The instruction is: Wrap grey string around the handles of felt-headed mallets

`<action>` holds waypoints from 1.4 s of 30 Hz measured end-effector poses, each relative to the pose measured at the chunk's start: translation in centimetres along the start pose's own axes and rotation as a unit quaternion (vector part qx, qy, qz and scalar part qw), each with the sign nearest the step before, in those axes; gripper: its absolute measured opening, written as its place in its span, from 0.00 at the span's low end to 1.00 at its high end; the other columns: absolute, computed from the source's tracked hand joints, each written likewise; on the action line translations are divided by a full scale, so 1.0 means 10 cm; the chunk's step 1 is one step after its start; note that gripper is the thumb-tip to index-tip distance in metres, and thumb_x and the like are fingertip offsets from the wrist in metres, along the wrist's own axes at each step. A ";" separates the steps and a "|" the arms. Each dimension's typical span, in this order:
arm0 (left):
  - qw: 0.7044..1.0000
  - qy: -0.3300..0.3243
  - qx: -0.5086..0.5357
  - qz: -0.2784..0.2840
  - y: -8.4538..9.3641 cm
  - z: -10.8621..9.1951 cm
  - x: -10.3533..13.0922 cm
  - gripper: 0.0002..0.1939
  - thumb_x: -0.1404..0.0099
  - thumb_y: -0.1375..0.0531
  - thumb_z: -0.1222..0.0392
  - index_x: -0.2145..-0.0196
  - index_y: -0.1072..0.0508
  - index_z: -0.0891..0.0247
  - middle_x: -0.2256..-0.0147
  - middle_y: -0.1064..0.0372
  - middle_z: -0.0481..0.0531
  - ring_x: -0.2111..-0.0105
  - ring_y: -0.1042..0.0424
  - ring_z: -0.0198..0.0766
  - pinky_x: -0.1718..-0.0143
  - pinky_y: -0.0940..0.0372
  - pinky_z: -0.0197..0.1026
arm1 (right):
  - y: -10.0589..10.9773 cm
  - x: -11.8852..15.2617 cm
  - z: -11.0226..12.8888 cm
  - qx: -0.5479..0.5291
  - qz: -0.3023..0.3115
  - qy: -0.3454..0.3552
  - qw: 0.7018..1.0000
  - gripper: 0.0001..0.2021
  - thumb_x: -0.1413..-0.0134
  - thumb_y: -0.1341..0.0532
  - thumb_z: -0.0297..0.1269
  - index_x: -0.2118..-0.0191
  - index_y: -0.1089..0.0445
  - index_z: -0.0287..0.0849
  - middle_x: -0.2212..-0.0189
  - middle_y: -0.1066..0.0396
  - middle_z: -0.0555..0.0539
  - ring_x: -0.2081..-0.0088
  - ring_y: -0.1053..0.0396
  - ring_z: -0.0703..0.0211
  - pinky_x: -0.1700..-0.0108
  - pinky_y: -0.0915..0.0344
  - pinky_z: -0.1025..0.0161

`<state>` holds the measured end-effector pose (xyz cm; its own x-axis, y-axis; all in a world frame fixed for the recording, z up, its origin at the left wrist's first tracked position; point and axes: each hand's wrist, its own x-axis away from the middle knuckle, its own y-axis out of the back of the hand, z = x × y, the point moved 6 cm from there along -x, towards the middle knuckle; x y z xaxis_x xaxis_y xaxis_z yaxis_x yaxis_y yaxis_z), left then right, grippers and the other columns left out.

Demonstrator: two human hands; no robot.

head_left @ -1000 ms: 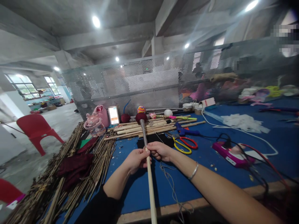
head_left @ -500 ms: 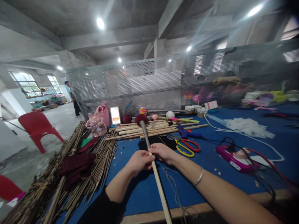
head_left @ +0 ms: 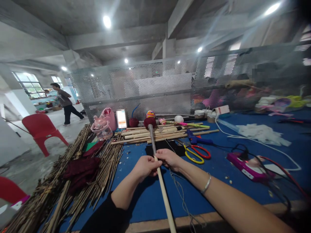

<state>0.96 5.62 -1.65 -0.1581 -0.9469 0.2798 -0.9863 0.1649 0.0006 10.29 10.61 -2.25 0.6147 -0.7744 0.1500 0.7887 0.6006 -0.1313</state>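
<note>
Left hand [head_left: 145,167] and right hand [head_left: 169,159] both pinching one pale wooden stick [head_left: 165,197] with a grey-wrapped neck [head_left: 152,140] and dark red ball [head_left: 150,122] end.
Fingers closed up snug right where the grey stops, above the blue surface [head_left: 145,204], bare end poking past its front edge. Thin grey thread [head_left: 181,191] trails over that edge. Looks mid-wrap to me; next bit probably needs steady tension.
</note>
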 end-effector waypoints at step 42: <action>0.997 -0.018 -0.076 0.025 0.00 0.02 -0.04 0.20 0.53 0.39 0.45 0.76 0.36 0.66 0.83 0.37 0.47 0.84 0.37 0.29 0.83 0.43 0.30 | 0.06 0.00 -0.02 0.071 0.014 -0.009 0.997 0.14 0.57 0.39 0.43 0.77 0.41 0.39 0.91 0.51 0.60 0.90 0.59 0.75 0.89 0.64 0.72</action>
<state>1.04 5.97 -1.94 -0.2111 -0.9454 0.2485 -0.9593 0.2492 0.1332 10.71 10.94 -2.49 0.6359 -0.7539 0.1655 0.7640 0.6452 0.0038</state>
